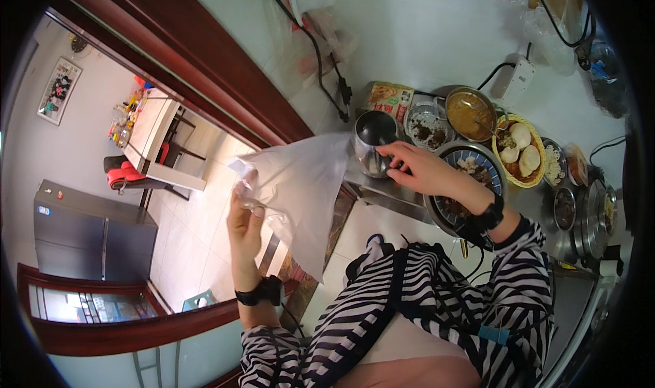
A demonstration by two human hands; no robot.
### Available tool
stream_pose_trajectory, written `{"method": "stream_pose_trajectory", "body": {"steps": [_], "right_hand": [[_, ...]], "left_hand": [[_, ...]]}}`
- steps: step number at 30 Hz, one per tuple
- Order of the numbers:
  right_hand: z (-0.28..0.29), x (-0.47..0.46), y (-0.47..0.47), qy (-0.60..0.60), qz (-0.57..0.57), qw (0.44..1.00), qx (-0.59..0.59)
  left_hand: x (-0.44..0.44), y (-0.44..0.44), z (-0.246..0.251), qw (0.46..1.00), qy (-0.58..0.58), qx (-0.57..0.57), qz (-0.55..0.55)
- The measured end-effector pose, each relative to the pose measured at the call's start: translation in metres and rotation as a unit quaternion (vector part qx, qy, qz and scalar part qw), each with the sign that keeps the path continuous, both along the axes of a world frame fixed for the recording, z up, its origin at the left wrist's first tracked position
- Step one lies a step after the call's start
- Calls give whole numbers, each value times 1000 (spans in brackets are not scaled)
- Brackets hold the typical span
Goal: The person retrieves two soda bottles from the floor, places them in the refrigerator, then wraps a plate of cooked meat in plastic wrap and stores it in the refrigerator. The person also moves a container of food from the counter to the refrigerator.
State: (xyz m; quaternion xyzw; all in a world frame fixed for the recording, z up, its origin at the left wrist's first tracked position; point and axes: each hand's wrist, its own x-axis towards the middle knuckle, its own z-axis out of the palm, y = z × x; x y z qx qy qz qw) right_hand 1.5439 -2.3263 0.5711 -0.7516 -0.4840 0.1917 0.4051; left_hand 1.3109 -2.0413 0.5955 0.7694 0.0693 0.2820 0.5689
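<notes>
My left hand (246, 227) grips the gathered end of a translucent white plastic bag (302, 183), held up and spread toward the counter. The bag's far corner reaches the side of a shiny steel cup (364, 155), which stands near the counter's left end. My right hand (422, 169) is beside that cup, with the index fingertip at its side and the thumb lower. Whether these fingers hold the cup or only touch it is unclear. Below my right forearm sits a large metal basin (504, 176) with a blue patterned dish (451, 159) of food in it.
Along the steel counter (532, 219) stand a bowl of yellowish paste (470, 113), a glass bowl (429, 124), a yellow basket (538, 181) of buns and several dishes. A food packet (391, 99) leans at the wall. A dark wooden door frame (215, 66) is at left.
</notes>
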Motion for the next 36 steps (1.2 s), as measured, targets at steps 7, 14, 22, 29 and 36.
{"method": "stream_pose_trajectory", "body": {"steps": [7, 14, 22, 29, 36], "right_hand": [[-54, -11, 56, 170, 80, 981, -44], [-97, -47, 84, 349, 139, 920, -112], [-99, -41, 72, 663, 235, 707, -71], [-63, -28, 22, 627, 176, 759, 5], [-27, -42, -57, 327, 36, 944, -31]], "left_hand": [[-18, -3, 58, 992, -71, 100, -37], [-37, -6, 76, 987, -97, 128, -10], [-74, 11, 72, 980, -127, 126, 93], [-81, 42, 32, 980, -42, 29, 194], [-21, 44, -41, 975, 208, 67, 36]]}}
